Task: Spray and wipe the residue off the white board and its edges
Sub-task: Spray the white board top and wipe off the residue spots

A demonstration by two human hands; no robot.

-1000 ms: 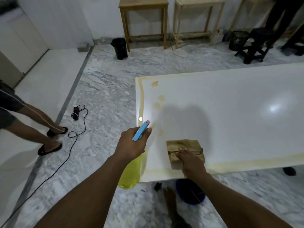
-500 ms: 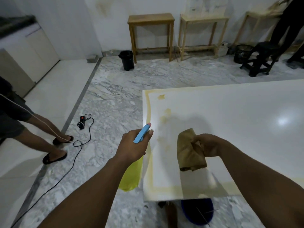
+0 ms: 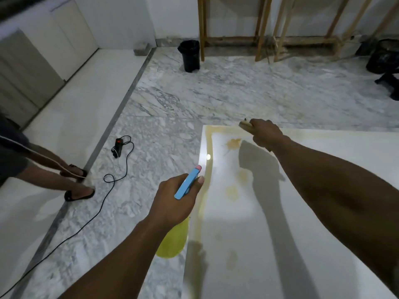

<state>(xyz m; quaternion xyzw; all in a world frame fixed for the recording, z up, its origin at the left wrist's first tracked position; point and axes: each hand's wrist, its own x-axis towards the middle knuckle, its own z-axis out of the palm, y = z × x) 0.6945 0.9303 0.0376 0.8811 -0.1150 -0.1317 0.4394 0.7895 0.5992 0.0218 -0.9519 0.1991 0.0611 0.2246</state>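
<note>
1. A white board (image 3: pixel 233 223) is seen lying flat before the person. Yellow-brown residue (image 3: pixel 234 143) marks its far left corner and left edge.
2. A spray bottle (image 3: pixel 187 186) is gripped in the left hand (image 3: pixel 174 203), fingers curled round its neck, nozzle just beside the board's left edge. Spray released here could be carried past the board onto the marble floor (image 3: pixel 172 93), leaving it slippery.
3. A brown cloth (image 3: pixel 246 124) is clenched in the right hand (image 3: pixel 265 133) at the far edge. At full reach, residue could be smeared and nearer stains missed.

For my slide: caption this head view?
Left hand grips yellow plastic spray bottle; right hand holds tan cloth at far edge of stained white board.
</note>
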